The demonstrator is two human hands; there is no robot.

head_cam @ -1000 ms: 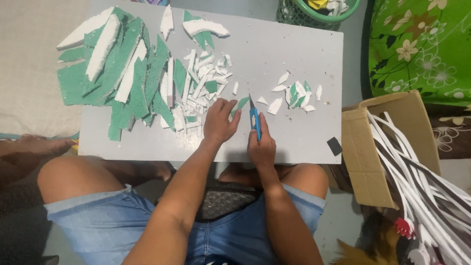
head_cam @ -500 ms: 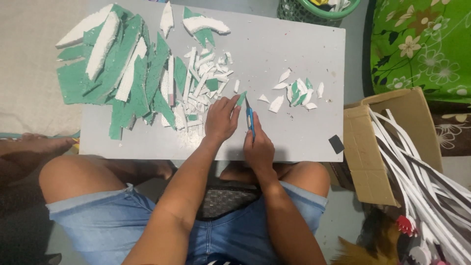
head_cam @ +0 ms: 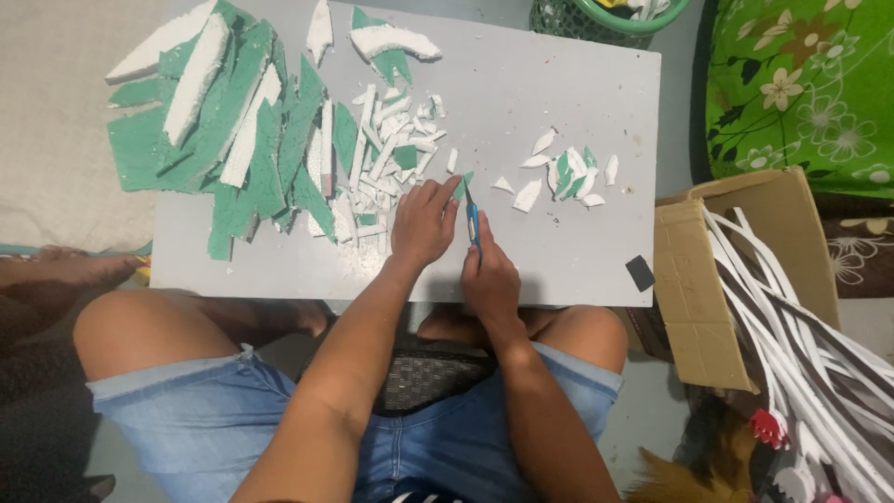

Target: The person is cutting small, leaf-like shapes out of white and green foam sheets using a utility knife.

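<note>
Here your left hand (head_cam: 424,224) pins a small green foam piece (head_cam: 461,185) flat mid-bench, fingers closed on it, so your right hand (head_cam: 491,275), gripping the blue craft knife (head_cam: 473,222), can trim it.

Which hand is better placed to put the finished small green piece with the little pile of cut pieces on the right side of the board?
Probably the left hand: it pinches the green piece, while the right hand grips the blue knife.
</note>
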